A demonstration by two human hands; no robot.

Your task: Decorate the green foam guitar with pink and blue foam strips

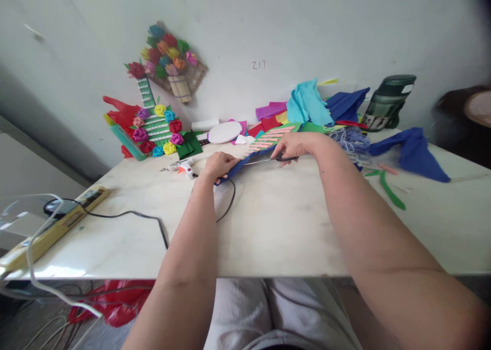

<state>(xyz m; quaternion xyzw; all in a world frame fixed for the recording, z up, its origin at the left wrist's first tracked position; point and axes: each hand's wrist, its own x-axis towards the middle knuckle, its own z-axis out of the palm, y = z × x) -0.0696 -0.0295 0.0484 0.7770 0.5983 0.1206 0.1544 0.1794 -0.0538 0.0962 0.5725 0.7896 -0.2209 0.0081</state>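
My right hand (293,146) grips black-handled scissors (284,158), whose thin blades point left along the edge of a dark blue paper strip (238,169). With fingers closed, my left hand (220,166) pinches the lower left end of that strip. The blue strip runs along the near side of a green piece (294,127) that carries several pale pink sticks (270,139) in a row. Whether the strip is fixed to the green piece, I cannot tell. Just left of my left hand lies a white glue gun (187,168) with a black cord.
A flower-trimmed green guitar shape (157,127) leans on the wall beside a white oval piece (225,133). Crumpled light blue paper (310,103), tangled yarn (351,144) and a dark green bottle (388,103) stand at the back right. A power strip (72,217) lies left.
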